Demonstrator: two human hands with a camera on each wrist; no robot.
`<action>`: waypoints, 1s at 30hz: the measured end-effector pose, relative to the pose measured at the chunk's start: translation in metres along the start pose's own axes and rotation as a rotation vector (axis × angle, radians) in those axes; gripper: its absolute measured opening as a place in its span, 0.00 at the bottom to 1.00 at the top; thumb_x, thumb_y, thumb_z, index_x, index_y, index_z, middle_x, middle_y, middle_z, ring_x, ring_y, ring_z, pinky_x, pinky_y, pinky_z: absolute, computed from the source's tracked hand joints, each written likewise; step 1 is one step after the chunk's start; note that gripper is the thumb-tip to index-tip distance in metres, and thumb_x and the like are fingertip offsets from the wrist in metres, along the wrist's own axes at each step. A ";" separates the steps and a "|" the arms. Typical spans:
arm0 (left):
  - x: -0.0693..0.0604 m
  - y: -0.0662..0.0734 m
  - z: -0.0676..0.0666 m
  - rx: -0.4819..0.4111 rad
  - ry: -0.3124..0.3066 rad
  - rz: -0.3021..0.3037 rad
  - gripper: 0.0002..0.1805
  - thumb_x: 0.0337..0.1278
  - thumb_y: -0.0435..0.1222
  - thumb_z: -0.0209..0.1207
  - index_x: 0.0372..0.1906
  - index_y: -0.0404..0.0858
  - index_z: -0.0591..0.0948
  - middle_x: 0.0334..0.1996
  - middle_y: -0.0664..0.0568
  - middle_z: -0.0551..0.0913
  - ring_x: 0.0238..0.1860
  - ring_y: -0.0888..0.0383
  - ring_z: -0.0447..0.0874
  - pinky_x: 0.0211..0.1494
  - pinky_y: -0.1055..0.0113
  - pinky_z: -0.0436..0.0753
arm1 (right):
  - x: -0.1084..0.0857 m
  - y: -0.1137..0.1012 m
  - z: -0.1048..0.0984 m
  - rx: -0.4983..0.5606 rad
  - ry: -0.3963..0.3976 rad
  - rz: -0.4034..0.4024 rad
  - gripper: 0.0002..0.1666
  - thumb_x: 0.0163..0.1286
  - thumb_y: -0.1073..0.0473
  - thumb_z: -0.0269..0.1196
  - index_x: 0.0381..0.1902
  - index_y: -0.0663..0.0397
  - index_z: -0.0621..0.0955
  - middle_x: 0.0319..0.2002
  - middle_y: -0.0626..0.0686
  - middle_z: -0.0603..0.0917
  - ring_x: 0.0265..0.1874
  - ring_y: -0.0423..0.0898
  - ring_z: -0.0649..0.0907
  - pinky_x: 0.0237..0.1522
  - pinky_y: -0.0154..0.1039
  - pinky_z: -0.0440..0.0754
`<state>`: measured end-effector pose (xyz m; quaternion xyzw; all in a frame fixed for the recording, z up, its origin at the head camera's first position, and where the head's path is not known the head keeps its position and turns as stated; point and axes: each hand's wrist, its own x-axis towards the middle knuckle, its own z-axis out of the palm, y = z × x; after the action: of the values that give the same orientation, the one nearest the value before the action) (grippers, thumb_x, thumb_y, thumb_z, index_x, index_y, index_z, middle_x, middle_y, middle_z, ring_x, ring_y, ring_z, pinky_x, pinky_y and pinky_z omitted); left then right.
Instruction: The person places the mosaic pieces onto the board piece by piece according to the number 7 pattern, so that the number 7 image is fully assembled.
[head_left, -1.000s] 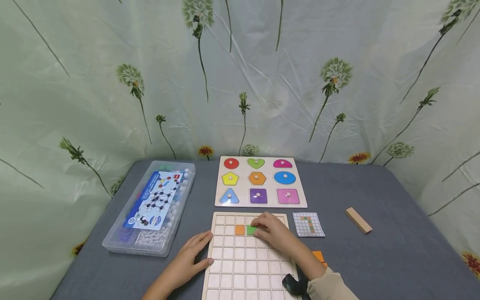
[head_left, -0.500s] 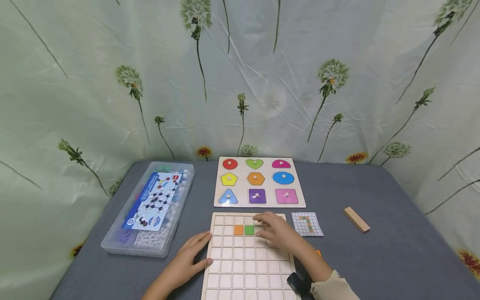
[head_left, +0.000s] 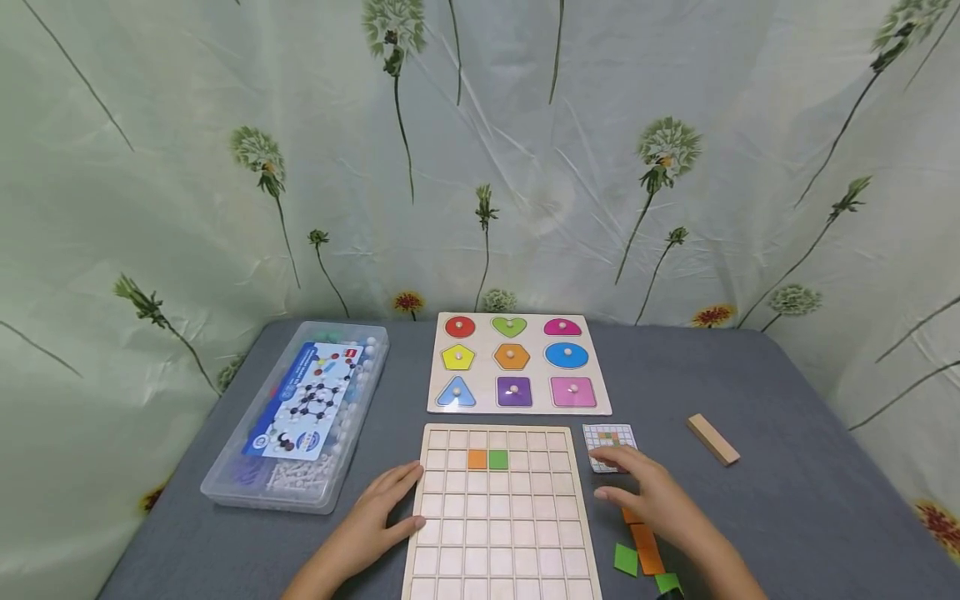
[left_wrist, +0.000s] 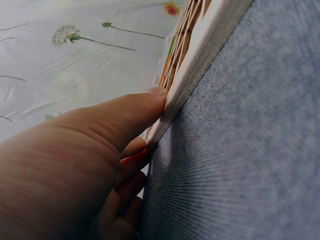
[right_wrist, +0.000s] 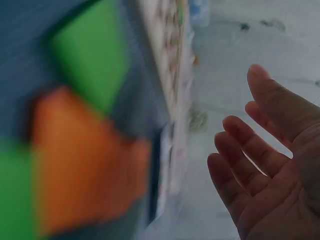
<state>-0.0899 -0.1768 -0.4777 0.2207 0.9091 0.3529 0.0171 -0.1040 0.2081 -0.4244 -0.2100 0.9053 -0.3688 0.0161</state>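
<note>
R hand (head_left: 651,493), fingers apart, holding nothing, is nr loose tiles (head_left: 647,550) right of board (head_left: 500,532) & could scatter them if lowered carelessly, while L hand (head_left: 384,504), fingers extended, touches board's edge.

Looks like a curtained-off play-table setup, going by pale dandelion-print fabric backdrop (head_left: 480,125), grey cloth-covered table (head_left: 660,375) and flat, white, colourful-shaped peg-puzzle board (head_left: 485,367).

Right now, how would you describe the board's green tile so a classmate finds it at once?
On the grey table, find the wooden grid board that the left hand touches. In its second row from the top sits the green tile; colour sets it apart from the orange tile immediately left.
</note>
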 end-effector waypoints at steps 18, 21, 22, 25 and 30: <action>0.000 0.002 -0.001 0.003 -0.002 -0.006 0.36 0.54 0.52 0.56 0.63 0.35 0.66 0.61 0.46 0.65 0.61 0.44 0.58 0.55 0.43 0.62 | -0.020 0.029 0.006 -0.014 -0.105 0.184 0.23 0.53 0.53 0.67 0.46 0.55 0.77 0.39 0.46 0.74 0.31 0.37 0.72 0.30 0.32 0.74; 0.000 0.003 -0.001 -0.005 -0.009 -0.007 0.36 0.54 0.52 0.56 0.64 0.35 0.65 0.61 0.46 0.65 0.61 0.44 0.58 0.55 0.43 0.62 | -0.019 0.028 0.007 0.020 -0.130 0.163 0.25 0.53 0.54 0.67 0.47 0.56 0.76 0.39 0.47 0.73 0.31 0.37 0.72 0.31 0.32 0.74; 0.000 0.003 -0.001 -0.006 -0.012 -0.008 0.37 0.54 0.52 0.56 0.64 0.35 0.65 0.61 0.45 0.65 0.61 0.43 0.58 0.55 0.43 0.62 | -0.020 0.027 0.007 0.029 -0.136 0.163 0.25 0.52 0.54 0.68 0.47 0.57 0.76 0.39 0.48 0.72 0.31 0.38 0.72 0.31 0.33 0.74; 0.001 0.003 -0.002 -0.010 -0.017 -0.012 0.37 0.54 0.52 0.56 0.63 0.34 0.65 0.61 0.44 0.65 0.61 0.43 0.58 0.55 0.42 0.61 | -0.021 0.024 0.007 0.020 -0.136 0.179 0.24 0.49 0.57 0.70 0.44 0.59 0.76 0.37 0.49 0.71 0.30 0.39 0.72 0.31 0.33 0.74; 0.000 0.002 -0.001 -0.004 -0.012 -0.013 0.37 0.53 0.51 0.57 0.63 0.34 0.65 0.61 0.44 0.65 0.61 0.43 0.58 0.55 0.42 0.61 | -0.019 0.017 0.012 -0.083 -0.089 0.272 0.17 0.46 0.61 0.71 0.33 0.56 0.76 0.32 0.48 0.70 0.29 0.41 0.71 0.30 0.34 0.73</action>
<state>-0.0900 -0.1764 -0.4754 0.2167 0.9096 0.3535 0.0253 -0.0903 0.2187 -0.4465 -0.1022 0.9383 -0.3159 0.0973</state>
